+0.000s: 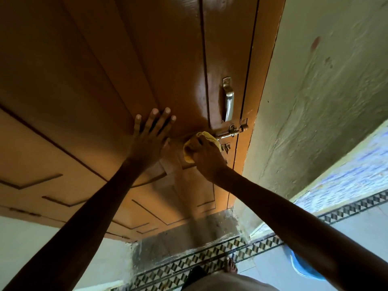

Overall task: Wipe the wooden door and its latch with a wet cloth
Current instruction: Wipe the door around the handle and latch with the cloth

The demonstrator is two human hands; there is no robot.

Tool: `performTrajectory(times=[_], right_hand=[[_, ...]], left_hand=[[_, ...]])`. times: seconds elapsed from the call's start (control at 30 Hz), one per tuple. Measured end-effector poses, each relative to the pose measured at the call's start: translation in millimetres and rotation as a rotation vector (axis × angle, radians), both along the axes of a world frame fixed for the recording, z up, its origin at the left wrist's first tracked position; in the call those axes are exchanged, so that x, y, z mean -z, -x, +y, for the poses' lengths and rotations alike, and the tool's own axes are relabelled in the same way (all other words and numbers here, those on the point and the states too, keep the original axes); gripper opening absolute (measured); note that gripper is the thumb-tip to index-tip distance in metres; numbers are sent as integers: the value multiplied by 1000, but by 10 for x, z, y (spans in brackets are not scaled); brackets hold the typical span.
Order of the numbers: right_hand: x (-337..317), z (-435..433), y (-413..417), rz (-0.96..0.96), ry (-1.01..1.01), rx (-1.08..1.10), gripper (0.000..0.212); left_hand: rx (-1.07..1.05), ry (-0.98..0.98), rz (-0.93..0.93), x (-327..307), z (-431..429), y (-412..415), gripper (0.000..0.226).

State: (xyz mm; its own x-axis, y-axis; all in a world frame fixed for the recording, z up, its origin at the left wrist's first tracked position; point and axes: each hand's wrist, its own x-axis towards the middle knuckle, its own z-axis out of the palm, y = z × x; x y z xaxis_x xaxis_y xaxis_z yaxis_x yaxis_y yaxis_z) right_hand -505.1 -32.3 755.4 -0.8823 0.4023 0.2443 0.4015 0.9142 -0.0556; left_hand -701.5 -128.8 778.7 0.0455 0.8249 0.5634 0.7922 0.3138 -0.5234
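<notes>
L hand point(151, 133) lies flat w/ straight fingers on the orange-brown panelled wooden door point(94, 85). R hand point(206, 157) grips a bunched yellow cloth point(189, 151), pressed to the door at the brass sliding-bolt latch point(233, 131), below the silver metal pull handle point(228, 101). The cloth is mostly hidden under the fingers, and the bolt's left end is covered. A blue object point(302, 267) on the floor is cut off by the R arm; can't tell what it is.
</notes>
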Motion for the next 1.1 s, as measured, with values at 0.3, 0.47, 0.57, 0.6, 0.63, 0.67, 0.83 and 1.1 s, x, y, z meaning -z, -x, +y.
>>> performTrajectory(times=[0.3, 0.47, 0.57, 0.6, 0.63, 0.67, 0.83, 1.1], right_hand=[[73, -120, 199, 52, -138, -38, 33], [99, -35, 272, 29, -158, 27, 31], [79, -36, 208, 37, -167, 20, 25], [76, -33, 170, 58, -170, 19, 20], [78, -41, 106, 81, -153, 36, 14], [138, -42, 48, 127, -140, 62, 9], [343, -8, -402, 509, 427, 340, 15], [-6, 223, -228, 1103, 1420, 1013, 16]], left_hand=[[-16, 12, -17, 24, -18, -15, 69], [36, 31, 36, 28, -75, 67, 67], [23, 20, 68, 49, -60, 101, 69], [22, 27, 65, 56, -52, 104, 69], [22, 36, 60, 58, -51, 98, 69], [20, 41, 53, 56, -55, 86, 69], [58, -19, -105, 68, -70, -116, 60], [181, 218, -252, 338, 199, -362, 37]])
